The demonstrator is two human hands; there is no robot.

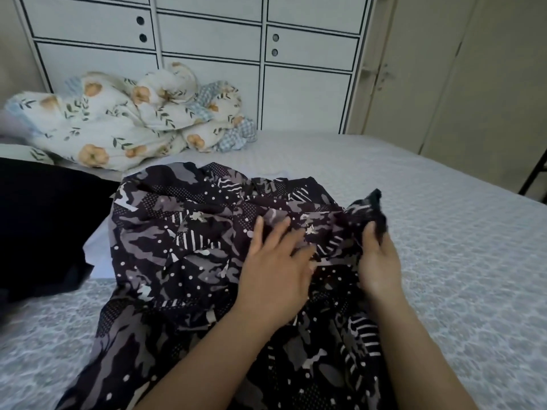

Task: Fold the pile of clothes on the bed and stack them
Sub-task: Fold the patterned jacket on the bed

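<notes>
A patterned garment (183, 261) is lying spread on the bed (444, 232), its long axis running from the near edge of the view away toward the far side, slightly leftward. Its fabric is dark with grey camouflage shapes, white dots and stripes, and it is lying rumpled rather than flat.

Both forearms are reaching forward over the near part of the garment. The left hand (275, 270) is resting palm down on the cloth near its middle, fingers straight and spread, pressing the fabric. The right hand (379, 261) is positioned just beside it, fingers curled and grasping a bunched fold of the garment at its right edge; a dark corner of cloth is sticking up above the fingers.

A black cloth (44, 232) is lying on the bed at the left, touching the garment's left edge. Farther back, a floral quilt (118, 125) is lying heaped at the bed's far left. Behind it, a white cabinet (307, 84) with black-lined panels is standing.
</notes>
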